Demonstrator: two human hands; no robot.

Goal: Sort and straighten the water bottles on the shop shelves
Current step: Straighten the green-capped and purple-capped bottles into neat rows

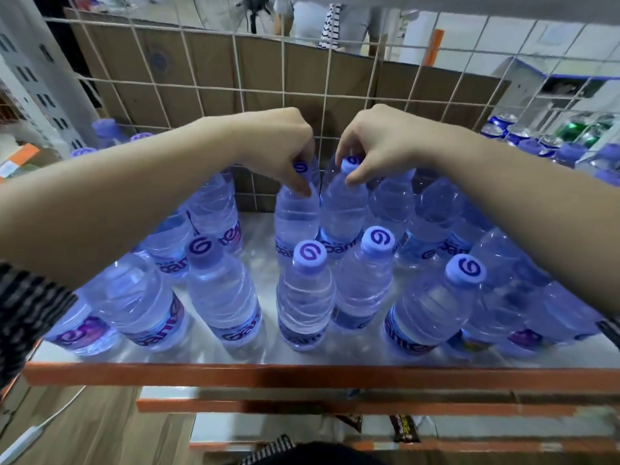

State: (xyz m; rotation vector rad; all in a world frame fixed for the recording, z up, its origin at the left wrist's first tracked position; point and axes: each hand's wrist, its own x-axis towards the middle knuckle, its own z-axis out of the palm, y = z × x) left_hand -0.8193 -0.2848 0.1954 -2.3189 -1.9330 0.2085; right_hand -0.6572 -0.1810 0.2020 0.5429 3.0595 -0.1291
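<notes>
Several clear water bottles with lilac caps stand on a white shelf [268, 355] with an orange front edge. My left hand [278, 146] pinches the cap and neck of one upright bottle [297, 216] near the back middle. Right beside it stands a second upright bottle [344, 209], whose cap my right hand [372, 142] pinches. The two bottles stand side by side and nearly touch. In front of them, bottles [305, 297] [364, 280] stand upright in loose rows.
A wire grid [235, 88] with cardboard behind it closes the shelf's back. More bottles crowd the left [134, 297] and right [432, 303] sides. Canned drinks [577, 129] sit far right. Lower orange-edged shelves [302, 406] lie below.
</notes>
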